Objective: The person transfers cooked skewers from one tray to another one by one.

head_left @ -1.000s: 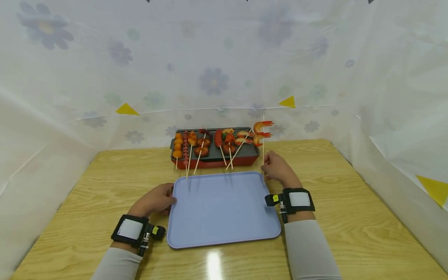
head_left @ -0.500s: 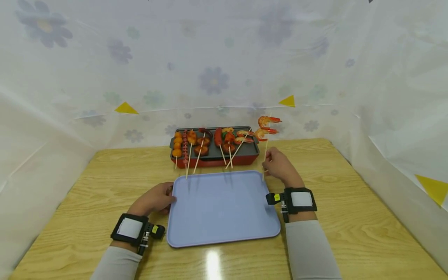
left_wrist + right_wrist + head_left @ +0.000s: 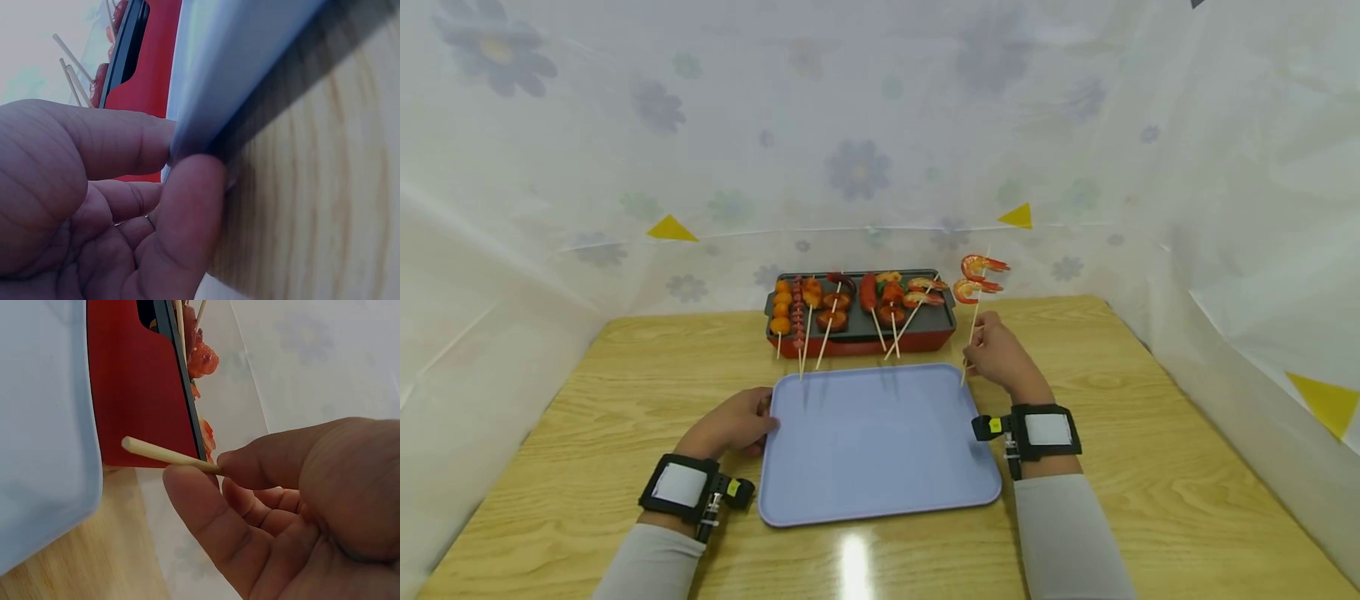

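Note:
A light-blue tray point(image 3: 880, 450) lies on the table in front of the person. My left hand point(image 3: 735, 423) pinches its left rim between thumb and finger, as the left wrist view shows at the tray edge point(image 3: 212, 69). Beyond the tray's right far corner, my right hand point(image 3: 1000, 357) holds a shrimp skewer point(image 3: 976, 290) by its stick, shrimps upward and tilted a little right. In the right wrist view the stick's lower end point(image 3: 156, 451) pokes out between thumb and finger, clear of the tray.
Behind the tray stands a red grill box point(image 3: 917, 340) with a dark top. Several skewers lie on it, among them orange balls point(image 3: 781, 310), a sausage point(image 3: 868, 293) and another shrimp skewer point(image 3: 923, 298). Their sticks overhang the front. A flowered curtain point(image 3: 857, 167) encloses the table point(image 3: 1150, 433).
The right hand has shifted slightly right and away, and the shrimp skewer has gone from upright to leaning right, farther from the grill. The left hand stays on the tray.

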Motion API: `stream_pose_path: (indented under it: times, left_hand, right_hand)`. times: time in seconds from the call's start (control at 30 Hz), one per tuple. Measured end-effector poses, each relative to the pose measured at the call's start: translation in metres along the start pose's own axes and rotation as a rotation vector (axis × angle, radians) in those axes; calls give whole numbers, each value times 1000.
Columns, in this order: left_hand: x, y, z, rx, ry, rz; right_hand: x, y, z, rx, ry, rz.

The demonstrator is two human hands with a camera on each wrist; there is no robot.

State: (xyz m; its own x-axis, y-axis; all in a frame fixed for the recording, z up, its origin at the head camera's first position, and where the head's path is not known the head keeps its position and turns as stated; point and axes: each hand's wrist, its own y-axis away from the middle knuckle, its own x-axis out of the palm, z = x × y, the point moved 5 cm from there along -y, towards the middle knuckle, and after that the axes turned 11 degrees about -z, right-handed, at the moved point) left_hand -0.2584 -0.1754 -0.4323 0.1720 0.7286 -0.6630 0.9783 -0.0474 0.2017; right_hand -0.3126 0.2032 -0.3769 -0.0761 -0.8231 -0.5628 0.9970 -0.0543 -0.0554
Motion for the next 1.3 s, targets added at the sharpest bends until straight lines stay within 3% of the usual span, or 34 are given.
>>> stream_pose_path:
  times: [0.53,0.9,1.3]
  left_hand:
    - [0,4,-4,-34,-43,7]
    - [-1,2,-3,-4,-48,3]
    - [-1,5,-8,26,-62,-3]
  right_hand:
    - [-4,20,11,-35,150,59]
    - [-6,40,18,-45,155,142]
    - [-6,57,22,-50,222,100]
